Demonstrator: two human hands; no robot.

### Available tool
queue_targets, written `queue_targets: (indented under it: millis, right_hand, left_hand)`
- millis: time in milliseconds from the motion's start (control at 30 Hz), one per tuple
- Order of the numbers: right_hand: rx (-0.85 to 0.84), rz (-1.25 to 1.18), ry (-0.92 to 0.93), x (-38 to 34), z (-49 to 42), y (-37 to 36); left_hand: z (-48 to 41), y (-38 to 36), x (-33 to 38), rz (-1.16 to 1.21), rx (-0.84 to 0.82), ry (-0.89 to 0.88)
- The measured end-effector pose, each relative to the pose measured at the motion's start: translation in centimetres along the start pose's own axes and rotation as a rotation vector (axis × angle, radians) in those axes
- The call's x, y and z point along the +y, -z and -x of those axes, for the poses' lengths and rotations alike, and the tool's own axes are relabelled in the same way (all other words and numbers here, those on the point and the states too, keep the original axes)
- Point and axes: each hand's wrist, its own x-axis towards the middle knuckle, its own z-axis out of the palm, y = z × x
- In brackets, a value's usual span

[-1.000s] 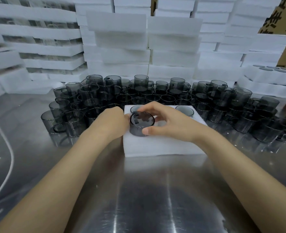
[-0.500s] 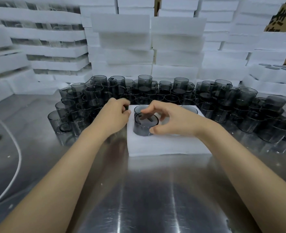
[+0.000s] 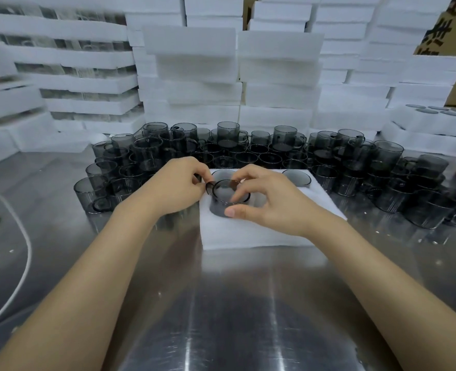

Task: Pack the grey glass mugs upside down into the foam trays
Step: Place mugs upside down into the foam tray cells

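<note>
A white foam tray (image 3: 253,234) lies on the steel table in front of me. A grey glass mug (image 3: 228,198) stands upside down in the tray's near-left hole, sticking up partly. My right hand (image 3: 269,202) grips its body with thumb in front and fingers over the base. My left hand (image 3: 174,187) pinches the mug's handle at its left side. Two more upturned mugs sit sunk in the tray, one (image 3: 223,174) just behind and one (image 3: 296,178) at the far right. A crowd of upright grey mugs (image 3: 261,151) surrounds the tray at the back and sides.
Tall stacks of white foam trays (image 3: 277,76) fill the background; those at the left (image 3: 60,76) hold glassware. A packed tray (image 3: 436,119) sits at the far right under a cardboard box (image 3: 452,28). A white cable (image 3: 26,266) curves over the table at the left.
The mug has stayed in the near-left hole. My left hand has shifted right from the tray's edge onto the mug's handle. My right hand keeps its hold.
</note>
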Motion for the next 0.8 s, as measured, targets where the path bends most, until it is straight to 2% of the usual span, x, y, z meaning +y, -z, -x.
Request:
queue_targets:
  millis: [267, 467, 667, 800]
  right_hand:
    - [0.054, 0.052, -0.036, 0.1, -0.5, -0.5]
    - [0.022, -0.208, -0.11, 0.3, -0.6, 0.0]
    - [-0.131, -0.05, -0.153, 0.7, -0.9, 0.2]
    - [-0.136, -0.046, -0.155, 0.6, -0.7, 0.4]
  left_hand:
    - [0.5, 0.8, 0.3, -0.092, 0.008, -0.075]
    - [0.2, 0.4, 0.8, -0.202, 0.022, -0.05]
    - [0.1, -0.4, 1.1, -0.267, 0.045, -0.019]
    - [0.1, -0.4, 1.3, -0.256, 0.038, 0.0]
